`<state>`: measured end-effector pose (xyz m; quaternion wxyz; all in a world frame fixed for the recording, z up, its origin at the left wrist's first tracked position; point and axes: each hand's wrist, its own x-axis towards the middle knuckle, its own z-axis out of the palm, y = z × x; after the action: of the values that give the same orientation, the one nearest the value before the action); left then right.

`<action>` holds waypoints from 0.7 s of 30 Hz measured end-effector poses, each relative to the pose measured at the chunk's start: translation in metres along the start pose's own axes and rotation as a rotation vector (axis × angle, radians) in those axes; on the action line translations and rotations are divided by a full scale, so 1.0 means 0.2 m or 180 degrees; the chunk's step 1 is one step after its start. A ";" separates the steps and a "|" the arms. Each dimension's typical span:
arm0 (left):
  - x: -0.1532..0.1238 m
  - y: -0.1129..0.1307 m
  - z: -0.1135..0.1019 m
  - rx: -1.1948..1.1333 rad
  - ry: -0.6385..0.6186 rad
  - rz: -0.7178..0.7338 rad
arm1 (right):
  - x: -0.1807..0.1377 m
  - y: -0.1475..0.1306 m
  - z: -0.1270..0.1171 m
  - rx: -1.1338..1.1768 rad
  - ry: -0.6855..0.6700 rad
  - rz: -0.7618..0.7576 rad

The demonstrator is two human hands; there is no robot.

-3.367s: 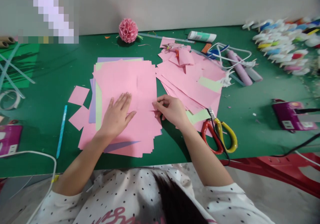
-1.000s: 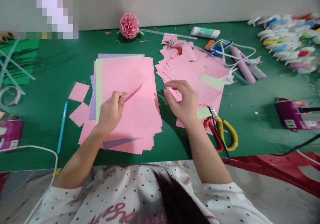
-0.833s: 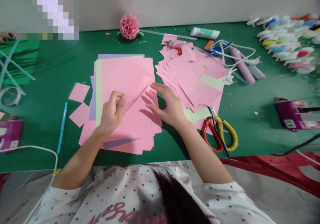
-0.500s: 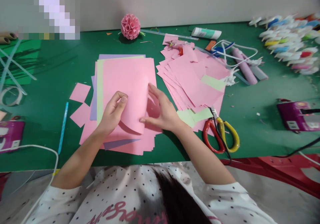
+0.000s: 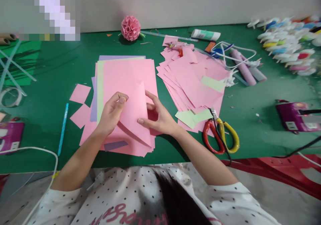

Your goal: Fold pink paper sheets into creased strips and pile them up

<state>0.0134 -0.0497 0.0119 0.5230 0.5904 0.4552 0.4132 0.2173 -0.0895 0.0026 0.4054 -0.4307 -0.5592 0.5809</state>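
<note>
A pink sheet of paper [image 5: 134, 108] is curled up from the stack in front of me, its lower right corner lifted and pointing toward me. My left hand [image 5: 110, 114] pinches its left part between thumb and bent fingers. At its right edge, my right hand [image 5: 162, 118] has the thumb on the front face and the fingers behind. Beneath lie more pink sheets [image 5: 90, 138], with green paper [image 5: 100, 94] and purple paper [image 5: 93, 108] showing at the left side. Two small pink paper squares [image 5: 80, 93] rest left of the stack.
Right of the stack are cut pink papers [image 5: 190, 81] and red-and-yellow-handled scissors [image 5: 220, 134]. A blue pencil [image 5: 63, 129] lies left. Behind stand a pink paper ball [image 5: 130, 28] and a glue stick [image 5: 205, 34]. A purple box [image 5: 296, 116] sits far right.
The sheet's lower right corner has swung down and right toward me. My right thumb has shifted slightly left over the paper and its fingers have bent. My left hand has barely moved.
</note>
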 end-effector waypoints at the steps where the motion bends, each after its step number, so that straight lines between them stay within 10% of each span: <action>1: 0.00 0.00 0.00 -0.0050 0.0025 -0.0013 | 0.00 0.00 0.00 0.0090 0.0099 0.0098; 7: 0.01 0.02 0.00 0.0194 0.0275 0.0365 | 0.02 -0.01 -0.02 0.0616 0.0621 0.0334; 15: -0.02 0.00 0.02 0.0300 -0.1357 0.0014 | 0.04 -0.03 -0.05 0.0500 0.1176 0.0547; 21: -0.02 -0.01 0.04 0.0403 -0.1373 -0.0095 | 0.04 -0.04 -0.03 0.0322 0.1149 0.0494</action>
<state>0.0203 -0.0560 0.0090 0.5762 0.6899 0.3664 0.2402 0.2216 -0.0800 0.0111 0.4742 -0.5487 -0.4126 0.5511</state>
